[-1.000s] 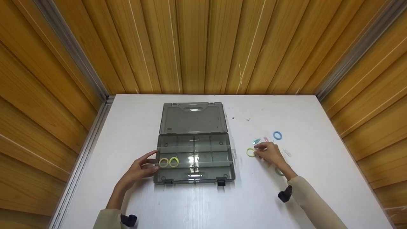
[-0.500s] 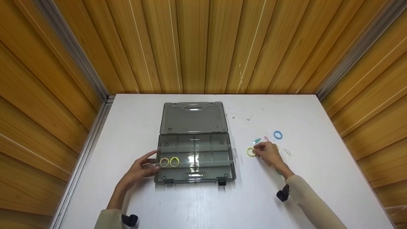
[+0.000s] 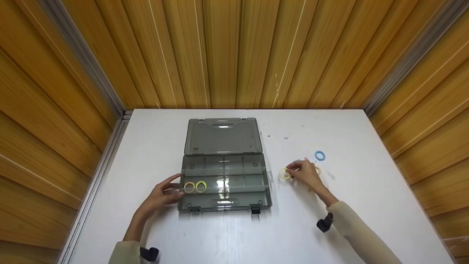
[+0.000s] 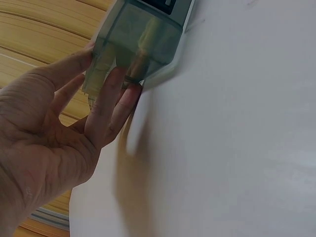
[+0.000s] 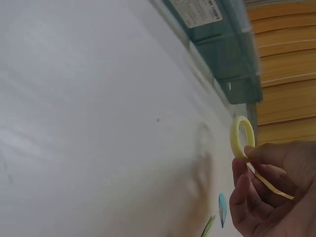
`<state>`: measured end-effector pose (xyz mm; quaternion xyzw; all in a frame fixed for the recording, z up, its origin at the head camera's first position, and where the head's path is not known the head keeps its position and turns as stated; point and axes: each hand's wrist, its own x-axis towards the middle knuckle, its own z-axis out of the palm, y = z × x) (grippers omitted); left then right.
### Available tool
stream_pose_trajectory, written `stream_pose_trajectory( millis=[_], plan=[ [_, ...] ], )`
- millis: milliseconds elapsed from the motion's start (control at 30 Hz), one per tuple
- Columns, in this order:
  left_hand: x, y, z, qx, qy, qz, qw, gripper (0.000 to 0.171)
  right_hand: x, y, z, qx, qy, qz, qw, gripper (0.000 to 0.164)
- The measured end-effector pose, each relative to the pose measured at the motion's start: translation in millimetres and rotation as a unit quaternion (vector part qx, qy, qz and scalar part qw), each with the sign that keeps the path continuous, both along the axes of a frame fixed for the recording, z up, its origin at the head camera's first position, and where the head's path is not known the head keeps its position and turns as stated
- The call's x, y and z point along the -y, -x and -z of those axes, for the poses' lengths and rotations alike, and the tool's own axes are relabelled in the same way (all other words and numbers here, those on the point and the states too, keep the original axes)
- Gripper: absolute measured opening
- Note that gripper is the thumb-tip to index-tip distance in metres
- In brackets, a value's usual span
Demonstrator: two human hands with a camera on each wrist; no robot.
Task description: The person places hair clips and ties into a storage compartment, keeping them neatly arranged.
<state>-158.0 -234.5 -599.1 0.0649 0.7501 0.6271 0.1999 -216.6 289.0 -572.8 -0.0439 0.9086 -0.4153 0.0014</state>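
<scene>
My right hand (image 3: pixel 306 174) pinches a pale yellow hair tie (image 5: pixel 234 138) between thumb and fingertips. The tie is held up off the table, right of a grey see-through storage box (image 3: pixel 221 202), which lies with its lid open. My left hand (image 3: pixel 159 196) rests its spread fingers against the left wall of the box. Inside, at the left of the middle row, are an orange-tinged hair tie (image 3: pixel 185 187) and a yellow-green hair tie (image 3: pixel 197 187). Just behind my right hand, a teal hair clip (image 5: pixel 222 210) lies on the table, mostly covered in the head view.
A blue hair tie (image 3: pixel 316 156) lies beyond my right hand, with a small clear or white slim piece (image 3: pixel 331 175) nearer. Another pale orange ring (image 3: pixel 318 170) shows behind that hand. Small specks (image 3: pixel 285 138) dot the table right of the lid (image 3: pixel 223 137). Wood-patterned walls surround the table.
My right hand has lifted the yellow hair tie from the table and shifted slightly left, covering more of the teal clip. My left hand and the box look the same.
</scene>
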Motion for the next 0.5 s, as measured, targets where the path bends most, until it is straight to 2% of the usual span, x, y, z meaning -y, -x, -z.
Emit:
stream_pose_trajectory(
  millis=[100,333,433,500],
  plan=[
    [-1,1.3,-0.3,0.002,0.008,-0.005,1.0000,0.077,10,2.6,-9.2,-0.001,0.038,-0.026,0.999,0.011],
    [-1,2.9,0.5,0.005,0.000,-0.003,1.0000,0.078,42,1.0,-30.1,0.043,0.117,-0.076,0.989,0.018],
    [-1,3.7,0.7,0.006,0.000,-0.002,1.0000,0.078,56,1.2,-35.0,0.052,0.141,-0.093,0.984,0.020],
    [-1,4.0,0.6,0.005,-0.002,-0.002,1.0000,0.078,63,3.3,-32.5,0.062,0.157,-0.100,0.981,0.022]
  ],
)
